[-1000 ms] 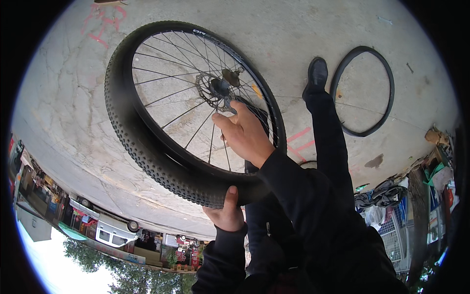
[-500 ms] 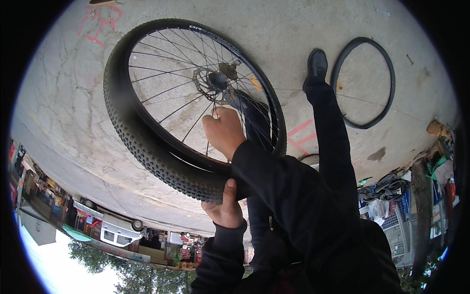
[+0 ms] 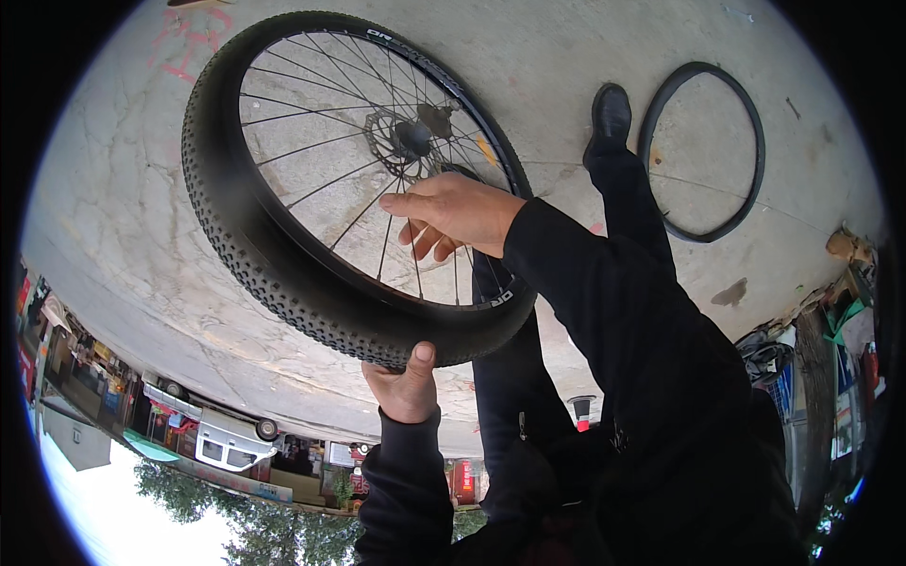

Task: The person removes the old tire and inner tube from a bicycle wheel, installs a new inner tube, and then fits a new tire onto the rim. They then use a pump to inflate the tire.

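Observation:
A bicycle wheel with a knobby black tyre (image 3: 236,236) stands tilted in front of me, with black spokes and a hub with a brake disc (image 3: 411,140) at its middle. My left hand (image 3: 406,387) grips the tyre at its near lower edge, the thumb on top and the fingers hidden beneath. Over the spokes hovers my right hand (image 3: 462,212), its fingers loosely apart with nothing in them. The black rim (image 3: 359,283) carries white lettering, and the tyre lies along it below my right hand.
A thin black ring, like an inner tube (image 3: 758,151), lies on the concrete floor at the right. Between it and the wheel is my black shoe (image 3: 612,113). Assorted clutter (image 3: 769,358) fills the right edge; a white van (image 3: 226,443) appears at the lower left.
My right hand has opened from a fist by the rim and lifted away to the right. The wheel has shifted slightly up and left, my left hand with it. The bright gap between tyre and rim no longer shows.

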### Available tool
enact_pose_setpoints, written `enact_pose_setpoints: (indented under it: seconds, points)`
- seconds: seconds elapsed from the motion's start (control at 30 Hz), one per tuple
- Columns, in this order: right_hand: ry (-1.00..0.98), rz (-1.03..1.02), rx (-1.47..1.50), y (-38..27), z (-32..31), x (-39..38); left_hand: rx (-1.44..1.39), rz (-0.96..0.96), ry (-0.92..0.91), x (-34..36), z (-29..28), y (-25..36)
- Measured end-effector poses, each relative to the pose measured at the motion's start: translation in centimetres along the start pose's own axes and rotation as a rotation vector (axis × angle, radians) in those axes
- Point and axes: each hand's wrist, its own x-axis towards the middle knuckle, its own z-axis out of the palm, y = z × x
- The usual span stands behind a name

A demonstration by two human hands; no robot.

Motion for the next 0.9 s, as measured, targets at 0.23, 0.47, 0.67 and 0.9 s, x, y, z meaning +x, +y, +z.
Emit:
enact_pose_setpoints:
  seconds: [0.23,0.47,0.67,0.9]
  points:
    - [0.538,-0.14,-0.148,1.5,-11.0,-8.1,-0.109,0.06,0.094,3.7,0.2,0.1]
    - [0.502,-0.277,-0.277,7.8,-8.9,-11.0,-0.165,0.082,0.084,7.4,1.1,4.2]
    - [0.489,-0.623,-0.749,7.5,-1.0,-13.6,-0.252,0.048,0.117,7.9,3.8,5.6]
    - [0.903,-0.847,-0.915,3.4,0.9,-13.4,-0.64,-0.058,-0.489,5.0,8.9,4.8]
